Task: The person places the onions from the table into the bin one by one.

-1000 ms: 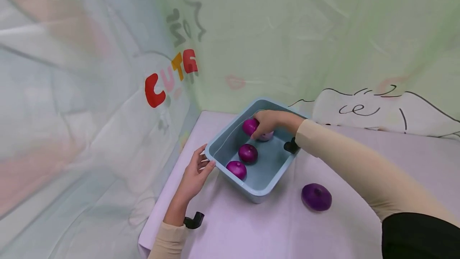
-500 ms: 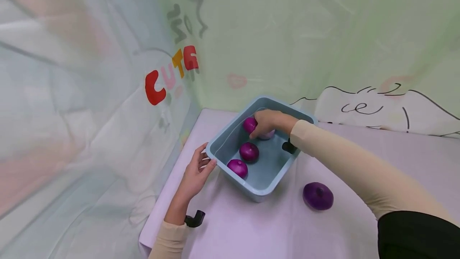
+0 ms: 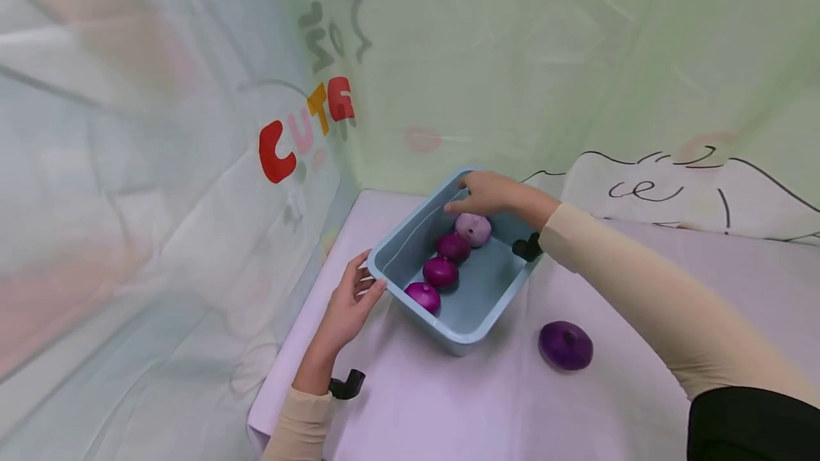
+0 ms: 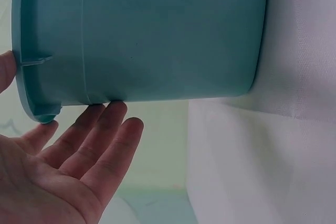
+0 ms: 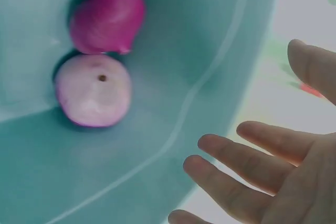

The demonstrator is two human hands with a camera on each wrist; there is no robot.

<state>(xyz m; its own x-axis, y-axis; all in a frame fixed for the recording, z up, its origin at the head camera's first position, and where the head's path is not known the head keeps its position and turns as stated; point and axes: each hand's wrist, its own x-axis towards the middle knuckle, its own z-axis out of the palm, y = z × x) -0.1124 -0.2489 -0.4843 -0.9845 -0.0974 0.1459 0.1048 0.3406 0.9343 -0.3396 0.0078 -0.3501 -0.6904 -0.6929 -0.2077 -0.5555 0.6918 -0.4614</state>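
Note:
A blue plastic bin [image 3: 470, 339] holds several red onions [image 3: 440, 273] lined up along its left side. At the far end of the row lies a paler onion [image 5: 93, 90] with a brown spot on its pinkish skin. My left hand [image 3: 344, 308] holds the bin's near left corner, thumb on one side of the corner. In the left wrist view its fingers [image 4: 113, 150] touch the bin's outer wall with their tips. My right hand [image 3: 493, 194] is over the far part of the bin, fingers spread and holding nothing. In the right wrist view its fingers [image 5: 231, 187] appear beside the rim.
Another dark purple onion [image 3: 566, 346] lies on the table, right of the bin. A pale lilac cloth [image 3: 448, 404] covers the table. Printed fabric hangs close behind the bin and along the left side, with the word "CUTE" on the left curtain.
My right hand has let go of a red onion, which now sits in the row, and has risen toward the bin's far rim. The left hand stays at the corner.

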